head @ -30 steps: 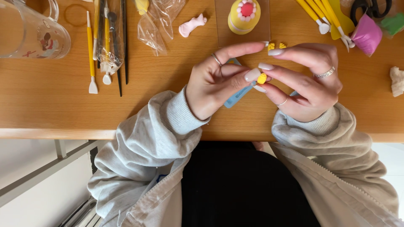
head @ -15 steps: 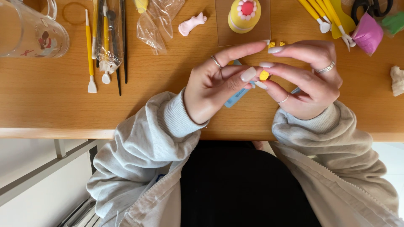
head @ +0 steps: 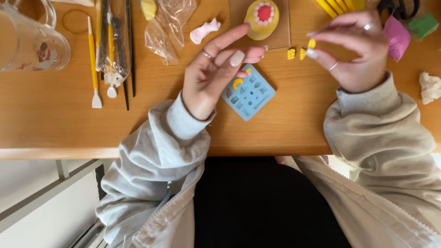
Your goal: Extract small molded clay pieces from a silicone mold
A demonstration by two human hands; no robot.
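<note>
Yellow clay piece (head: 312, 44) sat pinched between the right hand's (head: 353, 50) fingertips above the table (head: 55, 128), near its far edge. The left hand (head: 216, 69) hovered open, gripping nothing, over a blue silicone mould (head: 250, 94).

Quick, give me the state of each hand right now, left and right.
Left hand: open, fingers spread, holding nothing, above the blue mould.
Right hand: fingertips pinched shut on a small yellow clay piece.
</note>
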